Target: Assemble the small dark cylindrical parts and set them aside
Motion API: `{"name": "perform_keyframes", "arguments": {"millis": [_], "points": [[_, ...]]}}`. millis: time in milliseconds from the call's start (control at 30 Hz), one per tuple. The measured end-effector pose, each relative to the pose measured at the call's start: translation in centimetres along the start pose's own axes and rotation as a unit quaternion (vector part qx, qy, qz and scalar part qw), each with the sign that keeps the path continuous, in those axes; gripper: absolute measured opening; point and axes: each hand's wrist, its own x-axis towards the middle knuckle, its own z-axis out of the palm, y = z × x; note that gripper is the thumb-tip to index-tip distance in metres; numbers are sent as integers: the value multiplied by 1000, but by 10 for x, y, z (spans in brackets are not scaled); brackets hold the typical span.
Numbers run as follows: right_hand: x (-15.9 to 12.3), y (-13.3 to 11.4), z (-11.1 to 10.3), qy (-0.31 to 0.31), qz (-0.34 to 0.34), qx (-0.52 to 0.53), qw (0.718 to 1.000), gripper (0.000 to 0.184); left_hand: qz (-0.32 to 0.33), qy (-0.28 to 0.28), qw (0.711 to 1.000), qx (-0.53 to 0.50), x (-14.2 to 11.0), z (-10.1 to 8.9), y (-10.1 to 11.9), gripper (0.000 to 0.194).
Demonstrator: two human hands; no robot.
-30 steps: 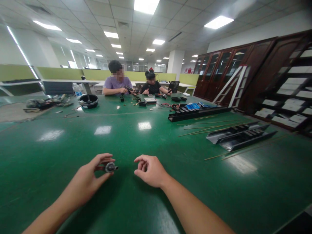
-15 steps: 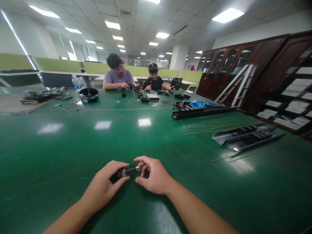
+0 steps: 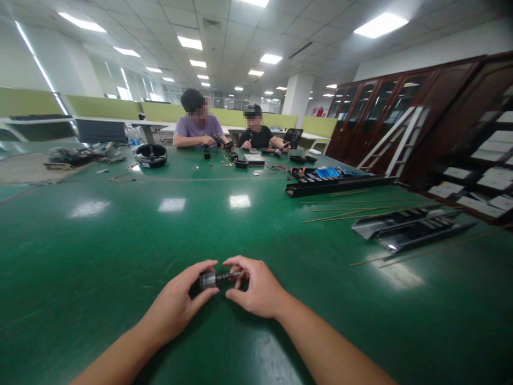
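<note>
My left hand point(image 3: 180, 294) is closed round a dark cylindrical part point(image 3: 208, 280), thumb below and fingers above, low over the green table. A thin ridged stem, like a screw or a spring on a rod, points right from this part. Around the stem's far end curves my right hand point(image 3: 256, 286), its thumb and forefinger well apart. The stem's tip lies by its curled inner fingers; whether they touch it I cannot tell.
On the green table point(image 3: 120, 240), black metal channels point(image 3: 420, 230) and thin rods point(image 3: 344, 215) lie to the right. A longer black channel point(image 3: 340, 186) with blue packets point(image 3: 327, 172) sits farther back. A black headset point(image 3: 151, 156) stands far left. Two people point(image 3: 196, 125) sit across the table.
The cylindrical part in my left hand has moved slightly right, its stem further between my right hand's fingers. The hands are closer together. The whole view has shifted a little.
</note>
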Motion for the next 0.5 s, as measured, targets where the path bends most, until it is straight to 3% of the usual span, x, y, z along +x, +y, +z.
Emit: {"name": "perform_keyframes", "arguments": {"millis": [367,500], "points": [[-2,-1,-1,9,-18,-6,1000,38,59,26,998,10,2,0,1,43],[-2,0,-1,12,-23,-3,1000,36,55,12,998,-3,3,-1,5,33]]}}
